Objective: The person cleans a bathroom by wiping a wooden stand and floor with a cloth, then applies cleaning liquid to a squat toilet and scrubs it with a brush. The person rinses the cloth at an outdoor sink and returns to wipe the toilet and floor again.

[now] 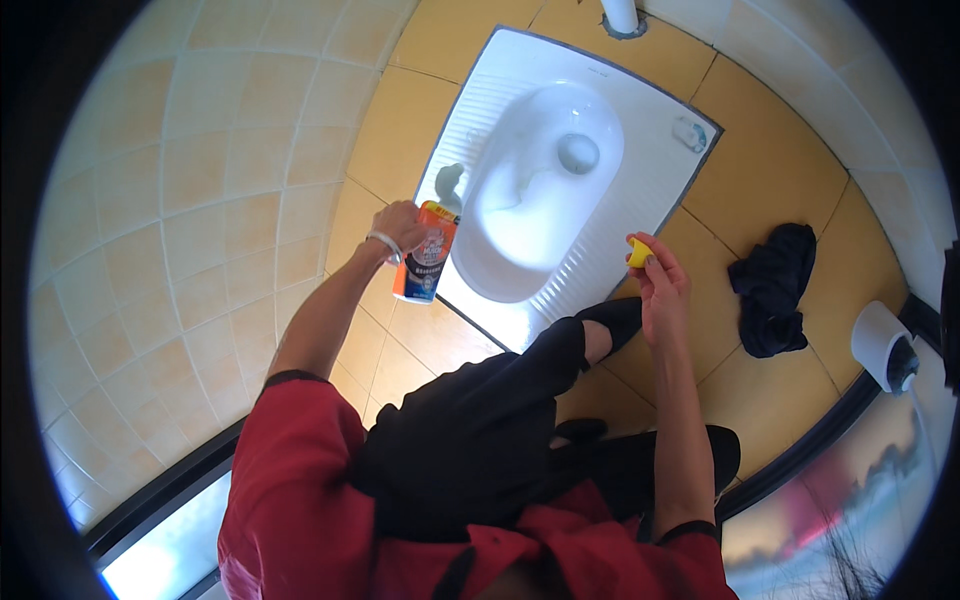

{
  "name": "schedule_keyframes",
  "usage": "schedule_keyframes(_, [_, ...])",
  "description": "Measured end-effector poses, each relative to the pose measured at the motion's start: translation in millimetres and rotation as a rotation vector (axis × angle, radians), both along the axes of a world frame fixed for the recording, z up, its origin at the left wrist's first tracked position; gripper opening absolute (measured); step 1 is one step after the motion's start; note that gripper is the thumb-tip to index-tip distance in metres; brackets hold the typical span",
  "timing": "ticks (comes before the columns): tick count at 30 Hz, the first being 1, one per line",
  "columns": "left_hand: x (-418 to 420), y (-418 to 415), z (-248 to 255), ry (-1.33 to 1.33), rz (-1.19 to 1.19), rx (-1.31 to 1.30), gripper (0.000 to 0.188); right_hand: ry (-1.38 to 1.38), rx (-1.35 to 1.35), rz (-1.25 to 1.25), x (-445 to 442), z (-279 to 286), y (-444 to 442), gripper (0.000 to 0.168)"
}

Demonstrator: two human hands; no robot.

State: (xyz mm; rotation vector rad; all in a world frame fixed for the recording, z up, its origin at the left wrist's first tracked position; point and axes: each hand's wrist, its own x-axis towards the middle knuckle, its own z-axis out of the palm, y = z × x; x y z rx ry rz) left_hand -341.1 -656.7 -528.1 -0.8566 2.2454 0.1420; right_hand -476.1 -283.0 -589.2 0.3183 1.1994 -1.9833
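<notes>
My left hand (pixel 401 226) grips a cleaner bottle (pixel 429 259) with an orange and dark printed label, over the left edge of a white squat toilet (pixel 480 127). Past the bottle's top is a grey-green curved shape (pixel 448 185); whether it is the neck or a shadow, I cannot tell. Between the fingertips of my right hand (pixel 660 281) is a small yellow cap (pixel 640 253), held apart from the bottle, near the toilet's right edge. A faint greenish streak (pixel 534 178) shows inside the toilet bowl, near the round drain (pixel 577 154).
Dark crumpled cloth (pixel 776 289) lies on the tan floor tiles to the right. A white toilet brush holder (pixel 883 346) stands farther right, by the black-edged wall. At the back a white pipe (pixel 621 15) meets the floor. A tiled wall (pixel 225 172) rises on the left.
</notes>
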Motion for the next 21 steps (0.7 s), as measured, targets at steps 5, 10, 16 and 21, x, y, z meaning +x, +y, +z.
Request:
schedule_keyframes(5, [-8.8,-13.4,0.0,0.133,0.040,-0.057,0.046,-0.007,-0.002,0.025,11.1,-5.5,1.1,0.027])
schedule_keyframes(10, [11.9,0.6,-18.9,0.073,-0.030,-0.079,0.050,0.039,0.025,0.020,9.8,3.1,-1.7,0.028])
schedule_keyframes(16, [19.6,2.7,-21.6,0.104,0.213,0.060,0.050,0.065,0.110,0.005,3.9,4.9,3.8,0.028])
schedule_keyframes(21, [-8.8,55.2,4.8,0.275,0.197,0.177,0.040,0.097,0.078,0.030,-8.7,18.7,9.4,0.029])
